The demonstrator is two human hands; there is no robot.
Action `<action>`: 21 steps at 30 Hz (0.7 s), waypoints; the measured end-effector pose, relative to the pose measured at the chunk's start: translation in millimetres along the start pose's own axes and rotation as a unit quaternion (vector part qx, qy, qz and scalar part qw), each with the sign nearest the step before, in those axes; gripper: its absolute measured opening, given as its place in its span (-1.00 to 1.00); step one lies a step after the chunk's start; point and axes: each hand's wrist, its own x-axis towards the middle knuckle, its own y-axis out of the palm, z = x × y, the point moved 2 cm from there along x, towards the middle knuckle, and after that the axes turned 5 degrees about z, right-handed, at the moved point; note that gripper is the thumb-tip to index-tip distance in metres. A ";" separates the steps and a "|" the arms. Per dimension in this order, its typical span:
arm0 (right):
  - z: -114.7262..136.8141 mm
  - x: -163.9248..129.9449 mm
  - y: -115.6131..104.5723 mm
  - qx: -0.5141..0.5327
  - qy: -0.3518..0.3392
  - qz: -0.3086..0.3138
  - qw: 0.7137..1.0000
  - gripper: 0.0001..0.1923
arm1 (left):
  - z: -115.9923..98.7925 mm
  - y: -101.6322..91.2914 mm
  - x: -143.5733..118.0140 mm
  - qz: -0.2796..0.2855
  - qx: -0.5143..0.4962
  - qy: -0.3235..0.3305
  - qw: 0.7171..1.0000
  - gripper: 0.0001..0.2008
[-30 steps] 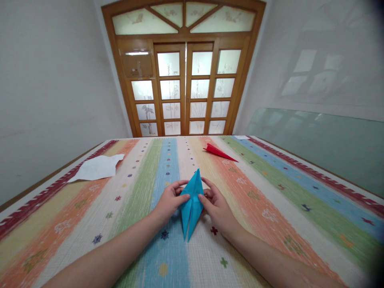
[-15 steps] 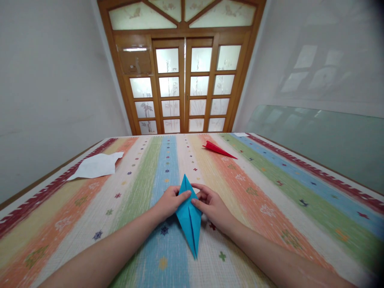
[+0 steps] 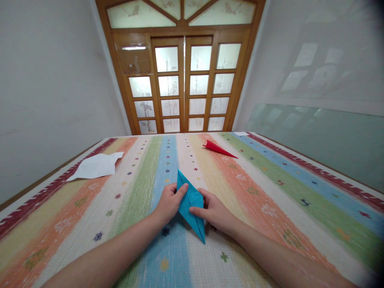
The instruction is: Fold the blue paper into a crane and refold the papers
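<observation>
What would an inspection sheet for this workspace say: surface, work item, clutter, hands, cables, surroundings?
Surface: striped, patterned tablecloth, covering the table.
Work item: blue folded paper, a pointed diamond, tilted with its near tip toward the right.
Clutter: white paper at far left; red folded paper beyond the right hand; small white piece near the far right corner.
Hands: left hand and right hand both hold the blue folded paper, thumbs on top.
Cables: nothing seen.
Surroundings: wooden glazed doors ahead; pale walls either side.
</observation>
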 end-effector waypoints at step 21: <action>6.7 2.5 -22.5 -0.082 0.058 -0.091 0.991 -0.45 | 5.0 -46.8 26.7 -0.127 0.003 0.016 0.992 -0.53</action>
